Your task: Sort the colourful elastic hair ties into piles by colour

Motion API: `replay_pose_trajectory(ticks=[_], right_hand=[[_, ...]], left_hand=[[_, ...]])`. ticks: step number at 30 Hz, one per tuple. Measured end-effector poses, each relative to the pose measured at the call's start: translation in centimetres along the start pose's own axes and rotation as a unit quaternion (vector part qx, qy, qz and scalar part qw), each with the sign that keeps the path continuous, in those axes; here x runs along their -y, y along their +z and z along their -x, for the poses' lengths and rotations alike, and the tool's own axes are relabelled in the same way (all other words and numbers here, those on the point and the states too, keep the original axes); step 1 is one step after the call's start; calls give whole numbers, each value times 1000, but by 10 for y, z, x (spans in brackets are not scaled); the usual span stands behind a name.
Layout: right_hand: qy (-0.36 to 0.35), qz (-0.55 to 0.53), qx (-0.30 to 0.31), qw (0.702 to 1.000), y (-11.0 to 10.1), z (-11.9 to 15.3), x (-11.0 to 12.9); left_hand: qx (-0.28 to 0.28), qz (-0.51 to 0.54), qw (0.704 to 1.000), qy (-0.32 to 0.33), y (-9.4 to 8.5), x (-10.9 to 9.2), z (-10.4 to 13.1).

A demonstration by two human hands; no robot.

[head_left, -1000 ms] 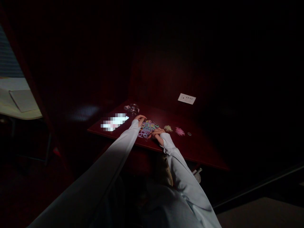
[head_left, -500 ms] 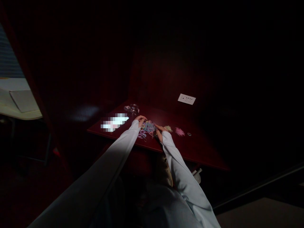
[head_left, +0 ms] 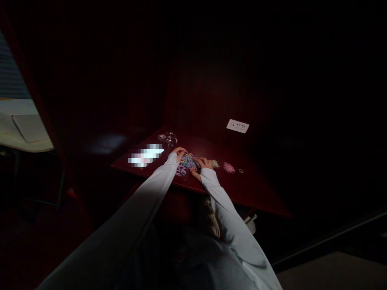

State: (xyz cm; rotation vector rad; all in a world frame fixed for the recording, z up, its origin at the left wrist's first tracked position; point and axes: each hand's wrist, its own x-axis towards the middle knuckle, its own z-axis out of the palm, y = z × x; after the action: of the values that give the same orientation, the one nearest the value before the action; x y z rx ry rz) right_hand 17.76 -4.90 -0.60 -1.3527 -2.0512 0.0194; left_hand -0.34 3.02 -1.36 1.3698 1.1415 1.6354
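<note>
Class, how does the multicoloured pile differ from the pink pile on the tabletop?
Colour: the multicoloured pile mixes purple, yellow and other hues; the pink pile looks uniform.
Size: the multicoloured pile spreads wider than the pink pile.
Position: the left hand and right hand are at the multicoloured pile; the pink pile lies apart, to their right.
Both lie on the dark red tabletop.
</note>
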Motion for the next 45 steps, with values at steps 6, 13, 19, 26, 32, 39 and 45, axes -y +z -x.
replay_pose_trajectory(ticks=[6,13,19,26,32,39,45], right_hand=[[16,3,24,1000,13,-13,-7],[8,-43,4,999,20,-26,-18],[18,-76,-15,997,16,-27,-17],[117,-189,-139,965,18,-27,-24],[153,-245,-144,946,17,-29,-27],[162,-272,-159,935,21,-32,-26],[149,-272,-157,938,20,-31,-26]], left_hand=[[16,-10,1000,-1,-1,4,-4],[20,-14,1000,11,-3,0,-2],[18,-7,1000,-3,-4,-7,5],[17,-2,1000,-8,-3,-8,5],[18,-1,1000,-18,-2,-11,8],[34,-52,998,10,-7,-10,7],[66,-127,987,66,-3,-4,8]])
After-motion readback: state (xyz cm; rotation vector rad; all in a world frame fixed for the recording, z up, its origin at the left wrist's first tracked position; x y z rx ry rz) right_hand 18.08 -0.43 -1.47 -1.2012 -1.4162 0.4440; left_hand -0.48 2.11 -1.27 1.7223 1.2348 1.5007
